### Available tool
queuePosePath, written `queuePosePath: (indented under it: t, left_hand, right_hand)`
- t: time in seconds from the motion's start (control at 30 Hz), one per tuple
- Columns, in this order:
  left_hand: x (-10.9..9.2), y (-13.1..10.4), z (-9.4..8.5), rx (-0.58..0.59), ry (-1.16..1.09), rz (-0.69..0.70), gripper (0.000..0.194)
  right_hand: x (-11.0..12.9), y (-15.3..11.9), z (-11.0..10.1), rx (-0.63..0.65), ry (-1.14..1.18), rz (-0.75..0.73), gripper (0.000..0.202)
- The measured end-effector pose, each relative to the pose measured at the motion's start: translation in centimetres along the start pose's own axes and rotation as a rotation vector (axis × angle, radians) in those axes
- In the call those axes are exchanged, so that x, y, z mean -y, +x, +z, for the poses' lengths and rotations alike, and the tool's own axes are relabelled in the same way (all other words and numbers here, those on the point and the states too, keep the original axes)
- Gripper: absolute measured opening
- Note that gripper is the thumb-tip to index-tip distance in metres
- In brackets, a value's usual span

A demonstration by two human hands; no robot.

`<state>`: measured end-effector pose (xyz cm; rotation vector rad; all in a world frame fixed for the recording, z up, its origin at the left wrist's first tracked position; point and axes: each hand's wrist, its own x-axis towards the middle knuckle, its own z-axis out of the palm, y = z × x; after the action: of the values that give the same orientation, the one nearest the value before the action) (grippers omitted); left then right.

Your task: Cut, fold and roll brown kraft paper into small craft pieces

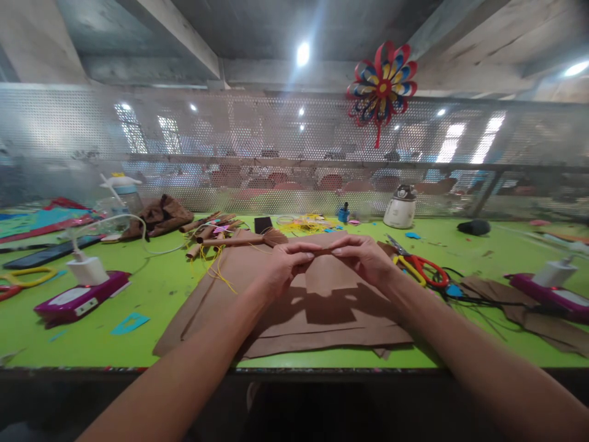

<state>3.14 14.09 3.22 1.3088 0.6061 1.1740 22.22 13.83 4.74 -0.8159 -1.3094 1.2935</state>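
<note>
Between my two hands, a small piece of brown paper (pixel 330 273) is pinched along its top edge. My left hand (pixel 288 267) grips the left end of that edge with thumb and fingers. At the right end, my right hand (pixel 365 258) is closed on it the same way, fingertips nearly meeting the left ones. The piece hangs over large brown paper sheets (pixel 285 344) lying on the green table, and its shadow falls on them. Behind my left hand lie brown paper rolls (pixel 230 240) and yellow strings (pixel 221 273).
Scissors (pixel 421 267) with red and yellow handles lie right of the sheets. Purple power strips (pixel 83 298) with chargers sit at both sides. A white bottle (pixel 400 207) stands at the back before a perforated metal screen (pixel 257 135). A paper pinwheel (pixel 383 88) is above.
</note>
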Motion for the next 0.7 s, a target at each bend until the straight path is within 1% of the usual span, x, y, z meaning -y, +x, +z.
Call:
queuePosePath:
  t: [0.07, 0.17, 0.23, 0.27, 0.37, 0.43, 0.53, 0.63, 0.7]
  left_hand:
    - [-0.25, 0.07, -0.17, 0.032, -0.032, -0.030, 0.022]
    - [-0.66, 0.17, -0.22, 0.073, -0.108, -0.156, 0.034]
    - [-0.78, 0.21, -0.08, 0.061, -0.133, -0.224, 0.041]
    - [-0.80, 0.22, 0.03, 0.030, -0.142, -0.237, 0.042]
    - [-0.81, 0.16, 0.38, -0.093, -0.194, -0.221, 0.035]
    - [-0.85, 0.09, 0.53, -0.117, -0.222, -0.215, 0.033]
    - [-0.83, 0.01, 0.49, -0.078, -0.172, -0.187, 0.030]
    - [-0.46, 0.10, 0.25, -0.013, -0.001, -0.115, 0.021]
    - [-0.08, 0.25, 0.10, 0.007, 0.087, -0.082, 0.018]
  right_hand:
    - [-0.02, -0.05, -0.06, -0.003, -0.017, -0.008, 0.012]
    - [-0.20, 0.02, -0.19, 0.009, -0.033, 0.002, 0.010]
    - [-0.38, 0.14, -0.28, 0.018, -0.041, -0.003, 0.010]
    - [-0.48, 0.21, -0.32, 0.020, -0.047, -0.012, 0.011]
    - [-0.71, 0.39, -0.39, 0.016, -0.060, -0.044, 0.012]
    - [-0.74, 0.42, -0.38, 0.013, -0.067, -0.044, 0.013]
    - [-0.62, 0.36, -0.31, 0.017, -0.061, -0.041, 0.013]
    - [-0.51, 0.30, -0.25, 0.038, -0.030, -0.031, 0.015]
    - [-0.54, 0.31, -0.23, 0.054, -0.010, -0.021, 0.017]
